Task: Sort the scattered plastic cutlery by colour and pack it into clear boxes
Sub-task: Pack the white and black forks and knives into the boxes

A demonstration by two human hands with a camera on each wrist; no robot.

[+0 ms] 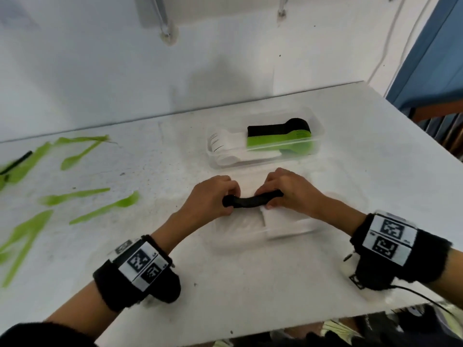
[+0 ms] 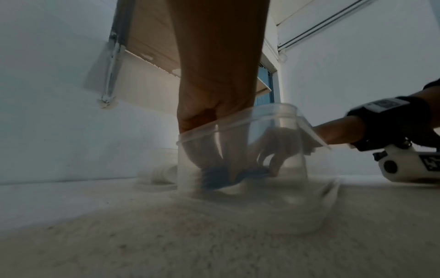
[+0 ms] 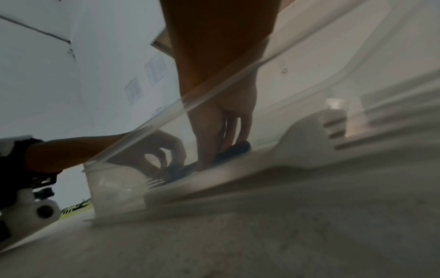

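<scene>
From the head view, our left hand [image 1: 211, 194] and right hand [image 1: 288, 190] each curled round one end of a bundle of black cutlery [image 1: 251, 200], held level over the near clear box [image 1: 288, 231] at 6 o'clock of the far box [image 1: 265, 139]. We judged it best to lower both ends together, flat onto the white cutlery [image 1: 275, 217] inside. Green cutlery [image 1: 105, 209] lay loose at 9 o'clock.

The left wrist view added what the head could not: our fingers [image 2: 276, 159] were already below the box rim [image 2: 214, 129].

The right wrist view alone showed white fork tines [image 3: 333, 129] in the box, at 3 o'clock of the bundle.
</scene>
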